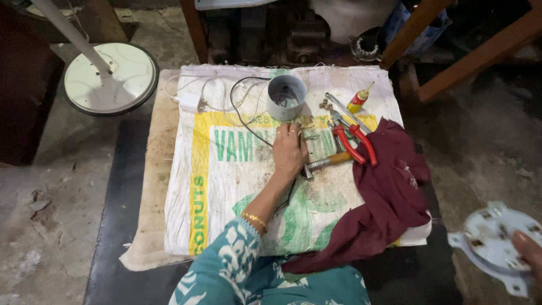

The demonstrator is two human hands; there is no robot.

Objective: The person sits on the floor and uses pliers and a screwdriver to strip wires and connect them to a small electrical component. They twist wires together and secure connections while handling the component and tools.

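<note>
Right hand (pixel 529 252) grips a white disc (pixel 494 243), well right of the sack (pixel 237 169). Left hand (pixel 289 149) lies on the sack, fingers flat, touching a hammer (pixel 327 162) whose handle points right toward red pliers (pixel 354 141).

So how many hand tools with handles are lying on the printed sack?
2: red-handled pliers right of the left hand, beside the maroon cloth, and a hammer just below them. The cloth may hide more.

Under your left hand (pixel 289 151) lies a flattened white sack (pixel 237 169) (woven, stained), printed with a yellow border and green lettering, spread across the low table.
</note>
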